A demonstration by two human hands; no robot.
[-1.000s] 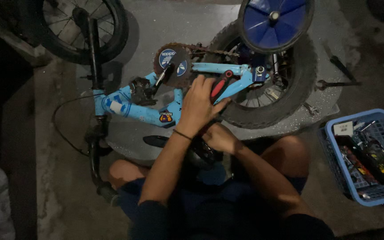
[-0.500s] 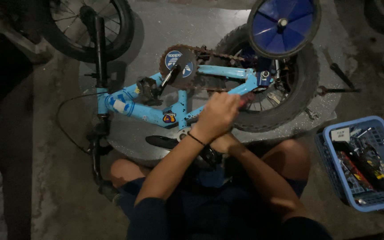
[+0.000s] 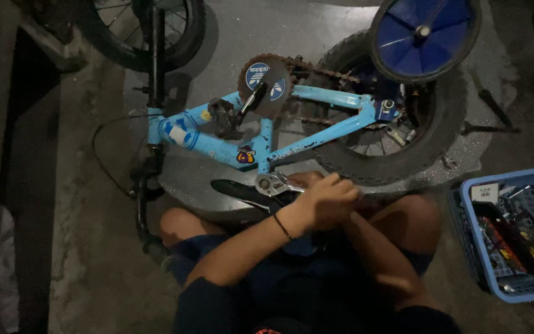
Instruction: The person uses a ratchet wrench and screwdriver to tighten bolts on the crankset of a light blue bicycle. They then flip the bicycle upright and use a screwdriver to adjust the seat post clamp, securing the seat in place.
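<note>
Head view: a small blue bike lies on its side on the concrete floor, its black saddle against the seated person's knees. The left hand is curled shut on the handle of a ratchet wrench, whose round head sits on the saddle clamp. The right hand is tucked under the left; whether its fingers are open or closed cannot be told. In this dim light the wrench head could slip off the nut and knuckles strike the frame. A blue tool basket sits apart, to the right.
</note>
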